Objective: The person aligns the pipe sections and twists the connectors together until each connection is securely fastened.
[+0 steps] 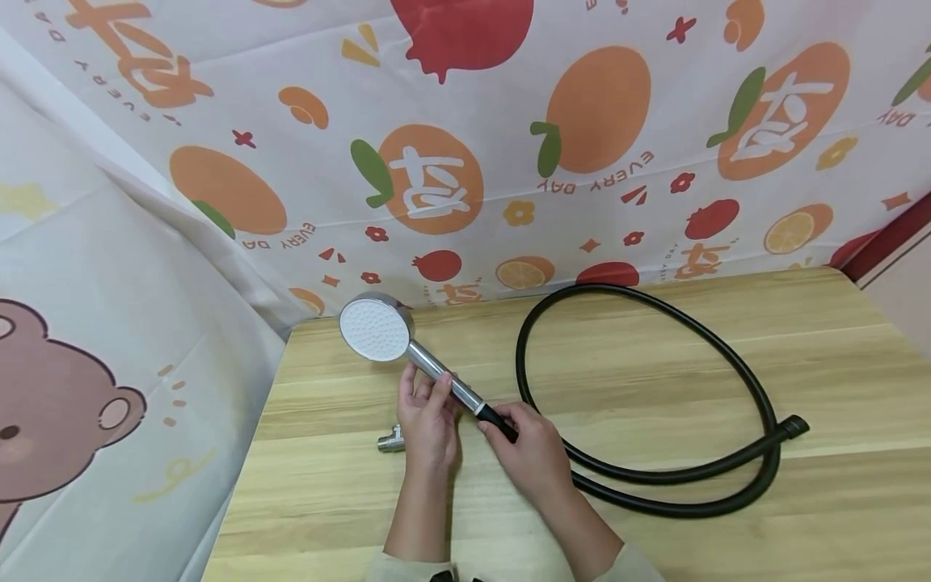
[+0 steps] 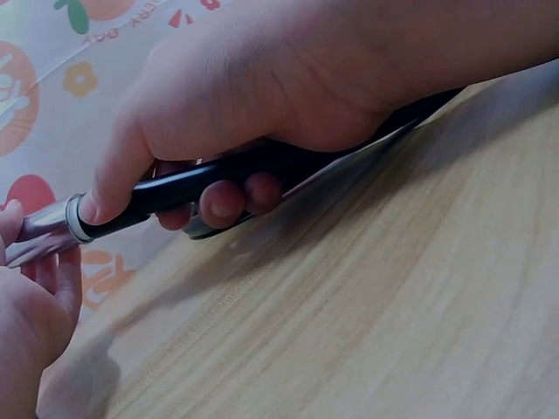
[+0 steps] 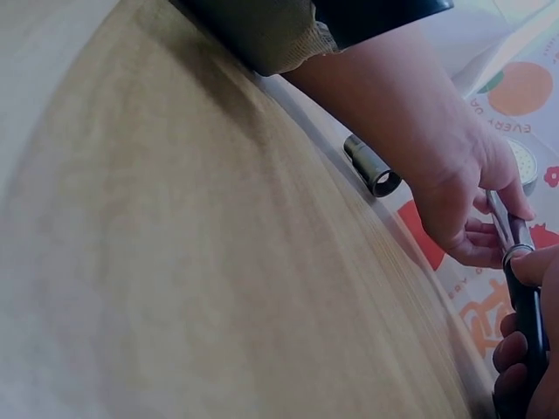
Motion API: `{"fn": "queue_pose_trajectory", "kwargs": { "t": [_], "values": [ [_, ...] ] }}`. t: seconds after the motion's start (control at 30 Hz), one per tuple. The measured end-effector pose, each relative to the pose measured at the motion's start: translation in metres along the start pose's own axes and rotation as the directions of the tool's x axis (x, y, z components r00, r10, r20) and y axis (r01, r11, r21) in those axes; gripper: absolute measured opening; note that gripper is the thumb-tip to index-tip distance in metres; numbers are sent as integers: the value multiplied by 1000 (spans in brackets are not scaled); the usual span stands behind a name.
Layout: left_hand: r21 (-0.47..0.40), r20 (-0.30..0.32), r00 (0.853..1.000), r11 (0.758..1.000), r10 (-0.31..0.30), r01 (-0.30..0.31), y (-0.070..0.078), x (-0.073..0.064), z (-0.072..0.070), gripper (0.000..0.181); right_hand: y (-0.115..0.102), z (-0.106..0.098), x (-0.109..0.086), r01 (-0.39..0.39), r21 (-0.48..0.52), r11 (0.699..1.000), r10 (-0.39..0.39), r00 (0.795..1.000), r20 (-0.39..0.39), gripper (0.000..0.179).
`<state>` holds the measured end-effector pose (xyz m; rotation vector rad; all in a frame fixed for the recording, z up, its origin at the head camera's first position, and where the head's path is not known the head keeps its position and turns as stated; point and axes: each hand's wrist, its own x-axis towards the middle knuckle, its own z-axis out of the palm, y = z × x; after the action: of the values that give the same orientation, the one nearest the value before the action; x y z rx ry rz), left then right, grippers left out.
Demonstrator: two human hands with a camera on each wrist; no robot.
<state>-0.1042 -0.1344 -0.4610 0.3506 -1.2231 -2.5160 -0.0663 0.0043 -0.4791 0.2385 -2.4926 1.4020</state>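
Note:
A chrome shower head [image 1: 374,327] with a white spray face is held above the table, tilted up to the left. My left hand [image 1: 429,424] grips its chrome handle [image 1: 431,364], thumb on top and fingers beneath. The right hand [image 1: 534,457] holds the black hose end [image 1: 498,422], which meets the handle's lower end at a pale ring; the left wrist view shows its fingers wrapped under the black piece [image 2: 175,188]. From there the black hose [image 1: 640,477] loops over the table on the right. The joint's inside is hidden.
A small metal fitting [image 1: 391,440] lies on the wooden table [image 1: 327,501], partly behind the left hand. The hose's other end, a flared black connector [image 1: 794,426], rests at the right. Fruit-printed cloth [image 1: 509,162] hangs behind; a bear-printed cloth [image 1: 87,364] covers the left side.

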Motion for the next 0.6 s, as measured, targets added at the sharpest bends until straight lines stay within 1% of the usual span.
{"fn": "queue_pose_trajectory", "kwargs": {
  "t": [0.23,0.33,0.47,0.53,0.6],
  "values": [
    [7,2,1000,1000,9,-9,0,-1,-1,64,-1,0,-1,10,-9,1000,-10,1000,-4,19],
    [5,-8,1000,1000,0,0,1,-1,-1,62,-2,0,-1,27,-7,1000,-27,1000,-13,26],
    [1,-12,1000,1000,-11,11,1,-1,-1,62,-2,0,-1,35,-3,999,-35,999,-21,39],
    [11,-9,1000,1000,-15,15,1,-1,-1,64,-2,1,-1,28,-2,1000,-28,999,-23,39],
    [27,-8,1000,999,-17,18,2,-1,-2,65,-2,2,-2,18,0,1000,-18,1000,-15,34]
  ]
}}
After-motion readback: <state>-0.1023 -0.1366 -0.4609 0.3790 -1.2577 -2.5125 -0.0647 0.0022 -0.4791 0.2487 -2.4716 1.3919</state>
